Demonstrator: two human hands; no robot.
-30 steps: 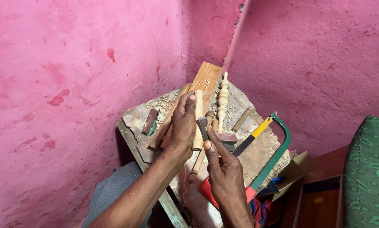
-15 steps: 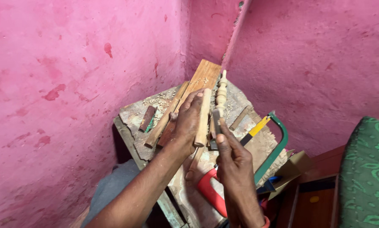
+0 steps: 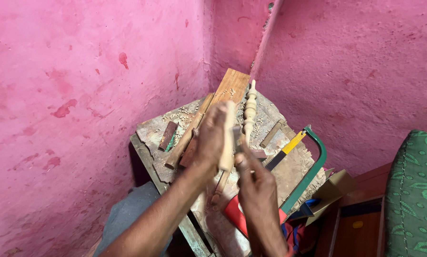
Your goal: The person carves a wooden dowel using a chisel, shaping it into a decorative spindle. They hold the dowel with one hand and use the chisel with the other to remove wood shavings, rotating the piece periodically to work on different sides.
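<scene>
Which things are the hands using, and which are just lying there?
In use:
- left hand gripping a pale wooden stick
- right hand holding a small tool against it

Lying about:
- carved spindle
- green saw
- wood plank
- wood shavings

Pale bare wood dowel point(image 3: 227, 143); rough, worn wooden bench point(image 3: 151, 131); matt green metal saw point(image 3: 313, 166); turned raw-wood spindle point(image 3: 250, 107)
</scene>
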